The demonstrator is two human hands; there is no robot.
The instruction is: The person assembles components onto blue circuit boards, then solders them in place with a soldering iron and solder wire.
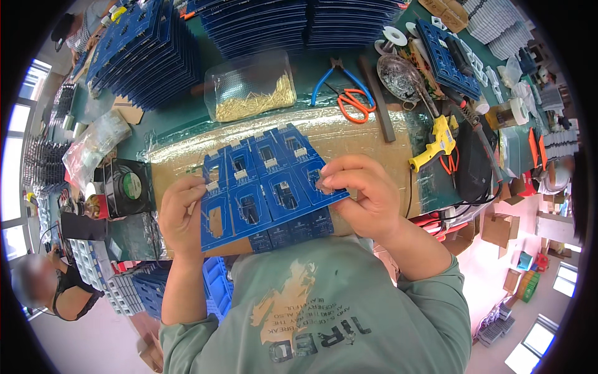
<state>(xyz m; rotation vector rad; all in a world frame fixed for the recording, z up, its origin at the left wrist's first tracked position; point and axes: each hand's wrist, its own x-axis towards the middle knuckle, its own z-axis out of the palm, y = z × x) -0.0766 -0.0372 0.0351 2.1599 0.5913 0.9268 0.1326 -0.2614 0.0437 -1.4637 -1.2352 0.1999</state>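
Note:
I hold a blue circuit board panel with several cut-out sections and small white connectors above a brown taped work surface. My left hand grips its left edge with thumb and fingers. At the panel's right edge, my right hand pinches it, fingertips pressed on the rightmost section. The panel tilts up toward the right.
A clear plastic box of gold pins stands behind the panel. Blue-handled pliers, orange scissors and a yellow glue gun lie to the right. Stacks of blue boards fill the back. A small fan sits left. Another person is at lower left.

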